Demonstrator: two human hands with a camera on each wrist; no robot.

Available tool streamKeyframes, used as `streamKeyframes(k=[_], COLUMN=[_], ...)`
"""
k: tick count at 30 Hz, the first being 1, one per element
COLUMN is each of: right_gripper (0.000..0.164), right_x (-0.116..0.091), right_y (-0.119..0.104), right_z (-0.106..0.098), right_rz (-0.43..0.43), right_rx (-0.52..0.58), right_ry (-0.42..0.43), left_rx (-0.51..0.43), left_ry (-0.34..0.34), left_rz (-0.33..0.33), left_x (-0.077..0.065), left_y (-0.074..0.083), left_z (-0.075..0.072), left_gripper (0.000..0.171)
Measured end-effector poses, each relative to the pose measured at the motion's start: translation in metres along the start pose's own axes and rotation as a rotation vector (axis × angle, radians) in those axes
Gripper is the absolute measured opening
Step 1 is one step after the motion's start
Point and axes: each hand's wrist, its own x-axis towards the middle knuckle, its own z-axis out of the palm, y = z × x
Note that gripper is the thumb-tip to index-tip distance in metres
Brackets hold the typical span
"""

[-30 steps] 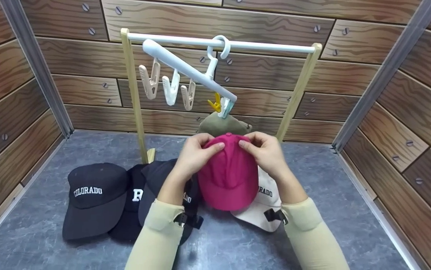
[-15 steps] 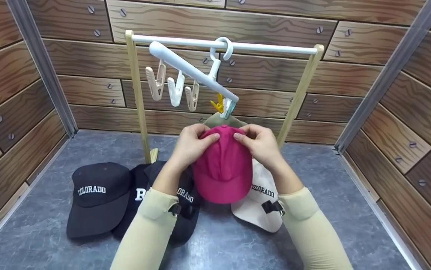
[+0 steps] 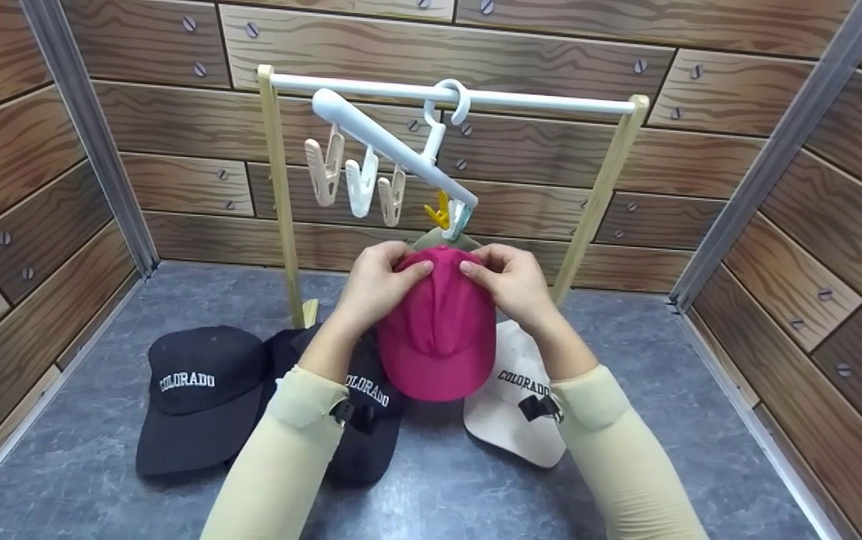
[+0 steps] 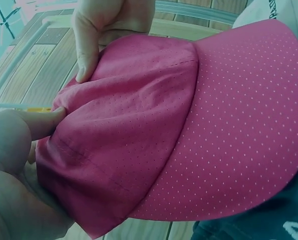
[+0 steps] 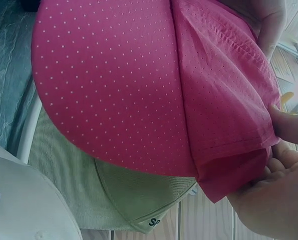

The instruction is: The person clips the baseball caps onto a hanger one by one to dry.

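Observation:
A magenta cap with a perforated crown is held up in front of the rack, its brim hanging down. My left hand pinches the left side of its crown, thumb in front. On the right side my right hand pinches it likewise. The wrist views show the crown creased between the two thumbs and small light dots on the brim. Behind it an olive cap hangs from the hanger's clip, mostly hidden in the head view. Fingers behind the magenta cap are partly hidden.
A light hanger hangs slanted from the rack's white rod, with several clips, one a yellow clip. Black caps lie at left on the grey floor; a cream cap lies at right. Wood-patterned walls enclose the space.
Both hands have carried the magenta cap slightly up and to the left, covering more of the olive cap. The view has shifted a little. Both grips stay the same.

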Motion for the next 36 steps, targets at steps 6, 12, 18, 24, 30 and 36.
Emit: streamKeyframes(k=[6, 12, 18, 24, 30, 36], right_gripper=[0.015, 0.016, 0.016, 0.018, 0.02, 0.019], right_x=[0.004, 0.008, 0.013, 0.018, 0.024, 0.026], right_y=[-0.001, -0.001, -0.001, 0.0, 0.004, 0.005], right_z=[0.004, 0.007, 0.008, 0.009, 0.01, 0.009], right_rz=[-0.007, -0.001, -0.003, 0.016, 0.025, 0.028], right_rx=[-0.026, -0.051, -0.062, -0.079, -0.089, -0.085], right_ry=[-0.003, -0.008, -0.001, -0.005, 0.005, 0.015], left_rx=[0.028, 0.073, 0.083, 0.099, 0.102, 0.087], left_ry=[0.008, 0.002, -0.008, -0.007, -0.013, -0.022], left_rz=[-0.013, -0.018, -0.021, -0.042, -0.057, -0.042], left_x=[0.004, 0.009, 0.014, 0.019, 0.025, 0.029], left_y=[-0.004, -0.006, -0.008, -0.011, -0.014, -0.014], left_z=[-0.003, -0.006, -0.008, -0.008, -0.005, -0.003], left_gripper=[0.018, 0.018, 0.017, 0.016, 0.016, 0.016])
